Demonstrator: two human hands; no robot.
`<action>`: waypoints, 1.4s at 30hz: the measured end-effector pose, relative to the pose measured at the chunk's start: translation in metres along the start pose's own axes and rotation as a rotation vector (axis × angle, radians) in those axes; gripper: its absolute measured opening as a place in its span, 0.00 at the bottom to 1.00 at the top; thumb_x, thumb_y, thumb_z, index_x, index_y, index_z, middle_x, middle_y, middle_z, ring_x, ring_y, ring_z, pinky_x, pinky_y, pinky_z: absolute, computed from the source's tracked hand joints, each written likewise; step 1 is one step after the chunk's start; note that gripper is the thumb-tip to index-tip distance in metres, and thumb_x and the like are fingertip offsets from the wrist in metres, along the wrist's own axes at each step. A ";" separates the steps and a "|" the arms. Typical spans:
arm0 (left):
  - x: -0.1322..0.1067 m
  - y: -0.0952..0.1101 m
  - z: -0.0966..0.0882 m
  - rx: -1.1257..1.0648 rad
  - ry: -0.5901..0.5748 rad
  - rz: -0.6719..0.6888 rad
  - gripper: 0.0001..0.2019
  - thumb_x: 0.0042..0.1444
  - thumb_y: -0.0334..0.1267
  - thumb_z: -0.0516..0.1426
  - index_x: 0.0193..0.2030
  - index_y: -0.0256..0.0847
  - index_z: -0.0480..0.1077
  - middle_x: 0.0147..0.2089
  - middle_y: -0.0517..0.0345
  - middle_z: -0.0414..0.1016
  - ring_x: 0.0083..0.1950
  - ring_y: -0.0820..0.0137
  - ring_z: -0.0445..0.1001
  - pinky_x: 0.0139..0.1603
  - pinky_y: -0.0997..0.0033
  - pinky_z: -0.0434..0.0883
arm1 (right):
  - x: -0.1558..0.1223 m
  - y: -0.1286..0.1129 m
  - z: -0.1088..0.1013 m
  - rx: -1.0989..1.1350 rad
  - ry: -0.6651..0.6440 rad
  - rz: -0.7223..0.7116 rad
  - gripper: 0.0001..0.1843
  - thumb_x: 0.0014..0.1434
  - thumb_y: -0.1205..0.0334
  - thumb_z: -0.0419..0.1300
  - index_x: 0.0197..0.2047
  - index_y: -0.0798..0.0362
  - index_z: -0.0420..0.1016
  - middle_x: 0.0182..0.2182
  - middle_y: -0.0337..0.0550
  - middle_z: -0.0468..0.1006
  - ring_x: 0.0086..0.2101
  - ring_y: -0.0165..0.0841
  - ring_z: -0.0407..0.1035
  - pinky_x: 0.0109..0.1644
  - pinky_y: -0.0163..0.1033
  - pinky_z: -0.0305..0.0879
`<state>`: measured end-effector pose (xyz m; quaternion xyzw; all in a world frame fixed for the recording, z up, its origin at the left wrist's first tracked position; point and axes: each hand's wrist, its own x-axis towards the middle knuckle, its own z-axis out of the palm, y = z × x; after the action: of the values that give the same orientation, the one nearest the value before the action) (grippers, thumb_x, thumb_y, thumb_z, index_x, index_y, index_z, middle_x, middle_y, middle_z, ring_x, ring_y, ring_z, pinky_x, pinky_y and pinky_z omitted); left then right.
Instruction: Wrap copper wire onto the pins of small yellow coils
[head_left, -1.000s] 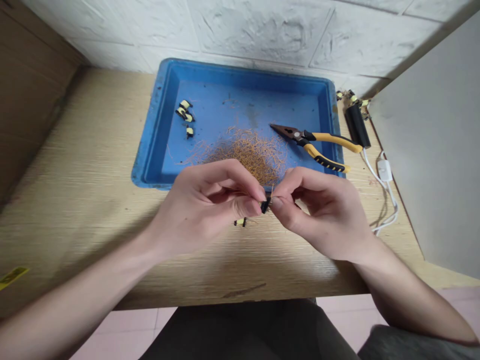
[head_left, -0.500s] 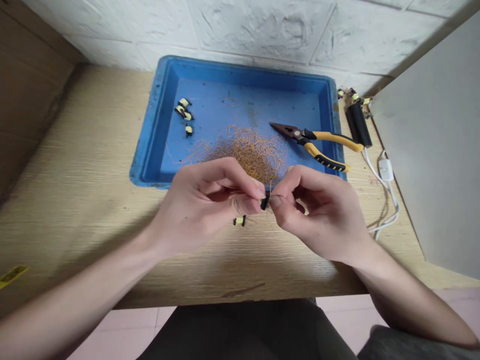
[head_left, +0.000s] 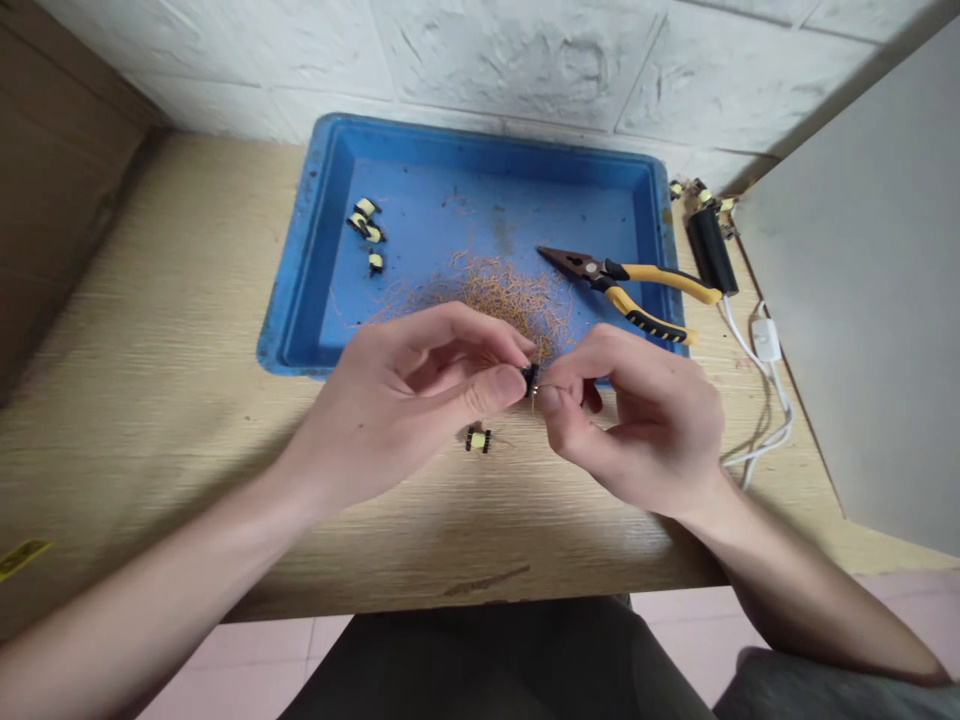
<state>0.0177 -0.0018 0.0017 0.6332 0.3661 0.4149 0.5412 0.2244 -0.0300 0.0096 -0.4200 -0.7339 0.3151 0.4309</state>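
Pinching a small black-and-yellow coil bobbin [head_left: 530, 380] between thumb and fingertips, the left hand [head_left: 401, 400] holds it in the air just in front of the near rim of a blue plastic tray [head_left: 296, 260]. The right hand [head_left: 637, 420] meets it from the other side, thumb and forefinger closed together against the bobbin's right end, where a fine wire [head_left: 534, 396] seems to stick out; the bobbin sits about equally close to both hands. Its long axis appears to run front to back, though the fingers hide most of it. From left to right around them are a cardboard wall [head_left: 52, 200], a pale wooden desk [head_left: 150, 400], three more bobbins [head_left: 365, 222] inside the tray, another bobbin [head_left: 477, 438] on the desk, a heap of copper wire [head_left: 510, 295], yellow-handled needle-nose pliers [head_left: 660, 276], a black cylinder [head_left: 710, 250], a white cable [head_left: 765, 340] with an inline switch, and a grey panel [head_left: 855, 280], with a white block wall [head_left: 510, 60] behind.
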 end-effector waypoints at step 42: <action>-0.002 0.013 -0.008 0.159 -0.058 -0.143 0.06 0.56 0.36 0.69 0.36 0.55 0.87 0.34 0.63 0.86 0.27 0.73 0.77 0.20 0.76 0.65 | 0.002 -0.002 -0.003 0.153 -0.052 -0.076 0.13 0.56 0.80 0.63 0.34 0.50 0.74 0.29 0.36 0.78 0.29 0.28 0.69 0.31 0.39 0.67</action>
<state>0.0095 -0.0029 0.0151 0.6582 0.4263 0.3266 0.5277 0.2261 -0.0286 0.0129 -0.3494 -0.7339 0.3647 0.4542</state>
